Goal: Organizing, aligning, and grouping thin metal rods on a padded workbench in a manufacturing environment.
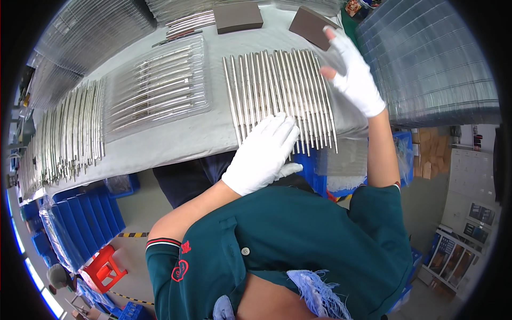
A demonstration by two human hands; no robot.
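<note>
A row of slim silvery metal rods [274,80] lies side by side on the grey cloth of the table, their lengths running away from me. My left hand [261,154], in a white glove with the fingers covered, rests flat over the near ends of the middle rods, fingers stretched out. Off the right end of the row, my right hand [356,80] is raised with its fingers apart and nothing in it. Its white glove leaves the thumb and a fingertip bare. Just beyond its fingers lies a brown block [312,28].
Left of the row, a clear plastic tray [205,101] holds more rods. Farther left is a dense spread of rods [80,125]. Another brown block [238,17] lies at the back. Tall stacks of clear trays [426,58] flank the table. Blue bins [88,218] and a red stool [106,269] stand below.
</note>
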